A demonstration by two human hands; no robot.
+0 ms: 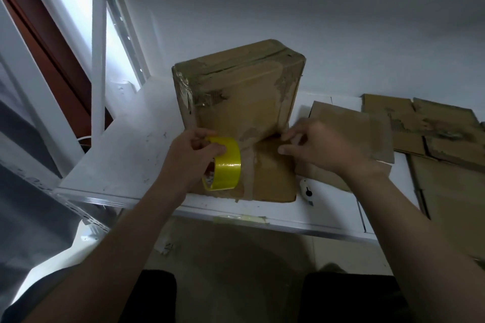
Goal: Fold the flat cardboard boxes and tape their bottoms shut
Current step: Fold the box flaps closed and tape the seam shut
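**Head view: both hands at the fold of a taped box**

At far left a white metal rack (98,60) rises upright, its post near the left back corner of the white counter (126,155). A broad stretch of scuffed white surface shows between that corner and the box. The counter's metal-trimmed near edge runs on to the right.

The left hand (191,157) reaches in over that near edge. Its grip is curled round a yellow tape roll (227,165), with fingers over the roll's top rim. The roll stands on edge against the left side of the cardboard box (241,92).

The box sits at the middle of the counter. Its worn, tape-scarred body rises toward the wall, while a lower panel lies flat on the counter and stops just short of the near edge. A tape strip (241,219) is stuck along the counter's front lip below that panel.

The right hand (322,147) is at the crease where the rising body meets the flat panel. Its fingers are bent, with fingertips and thumb touching cardboard. Whether its grip pinches anything there I cannot tell.

Just right of the panel's near corner lies a small white object (307,191) with a black knob. Further right, flat cardboard boxes (420,126) lie overlapping and cover the counter to the frame's right edge. The floor (236,249) shows below the counter's near edge.
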